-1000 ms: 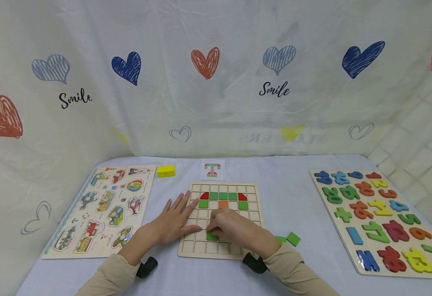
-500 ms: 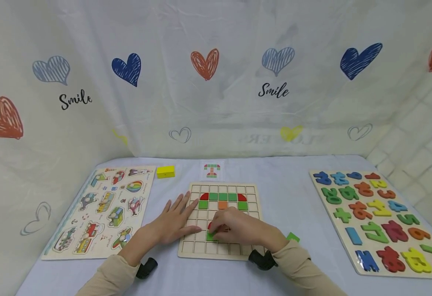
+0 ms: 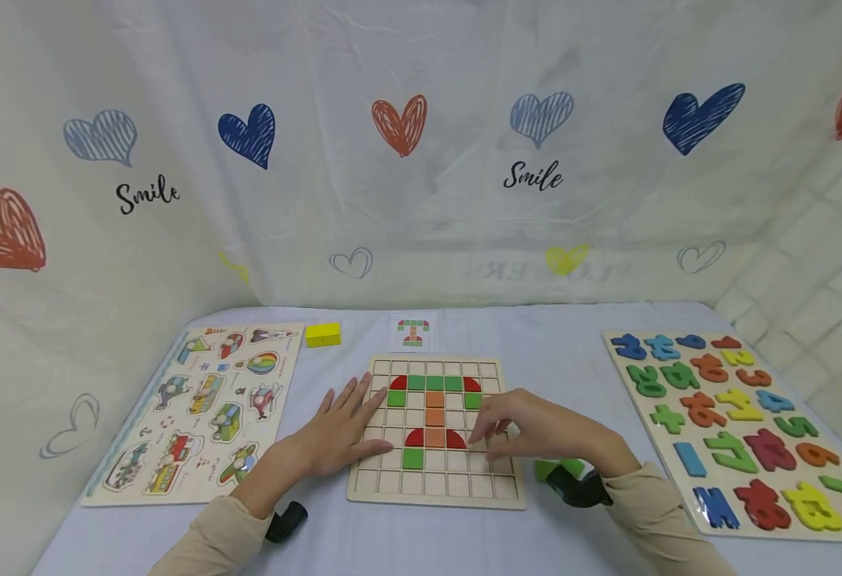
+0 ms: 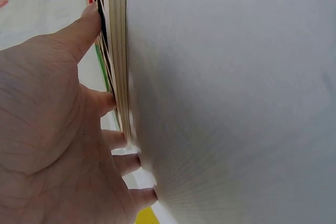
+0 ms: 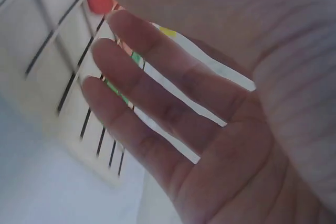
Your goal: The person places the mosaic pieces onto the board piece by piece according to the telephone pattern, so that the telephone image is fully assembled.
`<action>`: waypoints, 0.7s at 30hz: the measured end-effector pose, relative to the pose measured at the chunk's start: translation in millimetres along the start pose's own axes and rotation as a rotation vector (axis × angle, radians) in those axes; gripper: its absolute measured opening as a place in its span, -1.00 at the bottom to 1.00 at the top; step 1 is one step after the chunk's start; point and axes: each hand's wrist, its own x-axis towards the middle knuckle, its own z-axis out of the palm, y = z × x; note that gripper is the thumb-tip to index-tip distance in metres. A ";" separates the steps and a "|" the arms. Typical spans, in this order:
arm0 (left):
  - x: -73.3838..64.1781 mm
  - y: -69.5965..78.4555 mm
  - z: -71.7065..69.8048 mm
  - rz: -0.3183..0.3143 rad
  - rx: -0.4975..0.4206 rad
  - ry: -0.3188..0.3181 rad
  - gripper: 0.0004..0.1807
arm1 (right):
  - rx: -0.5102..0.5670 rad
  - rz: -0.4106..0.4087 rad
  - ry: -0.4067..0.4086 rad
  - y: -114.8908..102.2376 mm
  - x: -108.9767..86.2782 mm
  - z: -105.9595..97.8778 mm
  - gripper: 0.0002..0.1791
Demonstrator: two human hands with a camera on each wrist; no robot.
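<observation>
A square wooden grid board (image 3: 435, 486) lies in the middle of the table. On it, green squares and red quarter-rounds form a top bar, with an orange column (image 3: 435, 416) below. Red quarter-rounds (image 3: 455, 439) flank the lowest orange square, and one green square (image 3: 412, 458) sits under the left one. My left hand (image 3: 338, 428) rests spread over the board's left edge; the left wrist view shows its fingertips along that edge. Over the right side hovers my right hand (image 3: 543, 432), fingers loosely bent and, in the right wrist view, with nothing between them.
Loose green squares (image 3: 547, 470) lie right of the board, partly behind the right wrist's black camera (image 3: 578, 488). A pattern card (image 3: 413, 331) and yellow block (image 3: 323, 334) stand behind. Picture puzzle (image 3: 198, 408) at left, number puzzle (image 3: 669, 436) at right.
My right hand has moved off the lower red and green pieces toward the right, uncovering the orange column and the red quarter-rounds. The left hand has stayed in place.
</observation>
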 end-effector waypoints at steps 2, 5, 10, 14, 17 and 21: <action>0.7 0.3 0.5 -0.001 0.002 0.000 -0.03 | -0.011 0.019 -0.003 6.0 -10.8 -4.0 -0.81; -0.3 3.0 -1.4 -0.012 0.005 -0.003 -0.03 | -0.012 0.046 -0.008 14.7 -25.7 -7.3 -0.78; -1.3 6.1 -4.4 -0.032 0.013 -0.012 -0.03 | 0.033 0.079 -0.022 26.9 -46.2 -8.9 -0.71; -1.1 6.0 -4.3 -0.035 0.014 -0.012 -0.03 | 0.070 0.081 -0.030 33.8 -53.2 -8.1 -0.69; -1.1 6.4 -4.4 -0.038 0.009 -0.011 -0.03 | 0.095 0.083 -0.043 36.4 -53.3 -7.6 -0.68; -0.9 5.8 -3.9 -0.036 0.013 -0.013 -0.03 | 0.115 0.078 -0.053 37.8 -51.6 -8.0 -0.68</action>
